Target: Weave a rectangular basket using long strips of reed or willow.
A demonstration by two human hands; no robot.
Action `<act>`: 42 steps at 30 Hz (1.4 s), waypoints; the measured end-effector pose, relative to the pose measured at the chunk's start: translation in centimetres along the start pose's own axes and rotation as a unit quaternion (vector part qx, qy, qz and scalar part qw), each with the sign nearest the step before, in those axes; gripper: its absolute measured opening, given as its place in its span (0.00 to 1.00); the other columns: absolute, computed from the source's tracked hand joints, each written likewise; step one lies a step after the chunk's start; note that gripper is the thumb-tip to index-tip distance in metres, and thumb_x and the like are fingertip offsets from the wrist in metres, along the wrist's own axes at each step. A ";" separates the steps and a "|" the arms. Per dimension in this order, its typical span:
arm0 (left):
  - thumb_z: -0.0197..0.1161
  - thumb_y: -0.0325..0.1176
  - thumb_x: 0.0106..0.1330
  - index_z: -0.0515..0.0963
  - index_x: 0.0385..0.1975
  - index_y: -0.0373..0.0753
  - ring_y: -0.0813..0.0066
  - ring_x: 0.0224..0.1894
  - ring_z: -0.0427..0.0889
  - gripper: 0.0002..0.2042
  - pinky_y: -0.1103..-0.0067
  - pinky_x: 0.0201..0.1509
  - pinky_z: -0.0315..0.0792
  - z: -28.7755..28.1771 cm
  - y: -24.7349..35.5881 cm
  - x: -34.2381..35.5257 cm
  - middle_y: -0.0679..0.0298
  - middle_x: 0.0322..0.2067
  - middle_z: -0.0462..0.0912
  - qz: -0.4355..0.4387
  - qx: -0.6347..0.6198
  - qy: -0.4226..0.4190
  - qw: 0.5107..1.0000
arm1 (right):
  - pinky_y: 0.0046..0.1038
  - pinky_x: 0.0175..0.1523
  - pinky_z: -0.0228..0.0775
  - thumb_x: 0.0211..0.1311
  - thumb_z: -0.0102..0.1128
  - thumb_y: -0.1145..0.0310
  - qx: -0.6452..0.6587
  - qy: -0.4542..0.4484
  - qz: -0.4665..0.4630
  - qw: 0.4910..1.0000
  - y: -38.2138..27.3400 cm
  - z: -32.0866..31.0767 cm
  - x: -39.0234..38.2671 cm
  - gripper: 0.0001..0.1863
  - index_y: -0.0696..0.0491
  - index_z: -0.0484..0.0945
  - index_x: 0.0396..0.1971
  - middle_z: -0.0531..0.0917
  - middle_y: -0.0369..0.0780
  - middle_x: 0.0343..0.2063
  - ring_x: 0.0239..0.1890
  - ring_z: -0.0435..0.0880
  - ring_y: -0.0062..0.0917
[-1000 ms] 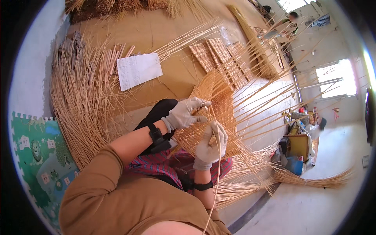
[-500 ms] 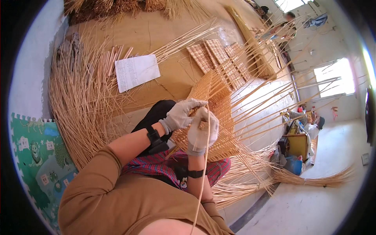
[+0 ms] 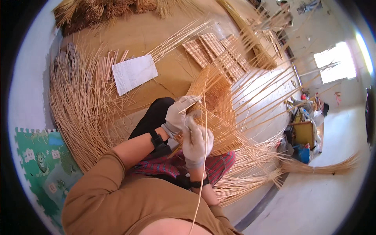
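A partly woven wicker basket (image 3: 213, 92) rests against my lap, tilted, with many long loose stakes fanning out to the right. My left hand (image 3: 181, 111), in a pale work glove, is closed at the basket's near left edge, its fingertips pinching a wicker strand. That long wicker strand (image 3: 201, 184) bends at the fingertips and hangs down past my right forearm to the lower edge. Just below, my gloved right hand (image 3: 198, 143) is closed against the weave, its fingers pointing up toward the left hand. What its fingertips hold is hidden.
Loose wicker rods (image 3: 84, 105) lie in a big heap on the left. Beyond the basket are a paper sheet (image 3: 135, 73) and woven panels (image 3: 213, 51). A rod bundle (image 3: 321, 167) and a cluttered box (image 3: 304, 133) stand right. A person (image 3: 285, 17) is far off.
My right hand has moved slightly down and left, its fingers now stretching toward the left hand. The left hand has shifted a little left. The whole view has turned slightly, and the stakes are swaying.
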State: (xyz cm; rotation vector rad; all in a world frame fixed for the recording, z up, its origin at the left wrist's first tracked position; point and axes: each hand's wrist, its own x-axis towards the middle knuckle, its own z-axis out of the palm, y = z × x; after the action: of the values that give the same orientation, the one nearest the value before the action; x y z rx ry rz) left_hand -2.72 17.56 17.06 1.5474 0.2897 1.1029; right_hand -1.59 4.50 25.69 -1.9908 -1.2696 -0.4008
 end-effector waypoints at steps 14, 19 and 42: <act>0.74 0.29 0.63 0.79 0.61 0.35 0.66 0.54 0.85 0.25 0.76 0.58 0.78 1.2 2.3 0.3 0.57 0.52 0.85 -0.038 0.136 0.020 0.990 | 0.30 0.43 0.77 0.58 0.71 0.76 0.067 0.124 0.077 0.987 6.5 0.7 -0.5 0.09 0.52 0.88 0.39 0.88 0.37 0.34 0.34 0.85 0.27; 0.73 0.31 0.69 0.80 0.53 0.38 0.81 0.50 0.82 0.15 0.79 0.55 0.78 0.3 1.3 1.8 0.68 0.47 0.84 -0.245 -0.128 -0.034 0.961 | 0.17 0.36 0.73 0.66 0.71 0.75 0.330 0.131 0.394 0.847 6.9 -0.3 1.3 0.04 0.59 0.87 0.36 0.83 0.29 0.28 0.29 0.78 0.11; 0.79 0.27 0.59 0.82 0.44 0.40 0.72 0.46 0.84 0.15 0.74 0.52 0.79 1.9 3.3 1.0 0.63 0.43 0.84 -0.048 0.090 0.097 0.990 | 0.34 0.42 0.78 0.55 0.77 0.71 0.003 0.048 0.026 0.998 -0.2 -2.1 0.5 0.20 0.49 0.86 0.49 0.86 0.37 0.36 0.37 0.86 0.35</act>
State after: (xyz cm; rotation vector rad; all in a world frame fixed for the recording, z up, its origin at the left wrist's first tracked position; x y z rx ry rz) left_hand -2.02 15.99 20.64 1.5671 0.6040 1.1778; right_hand -1.30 3.38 27.47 -1.9708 -1.1562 -0.4625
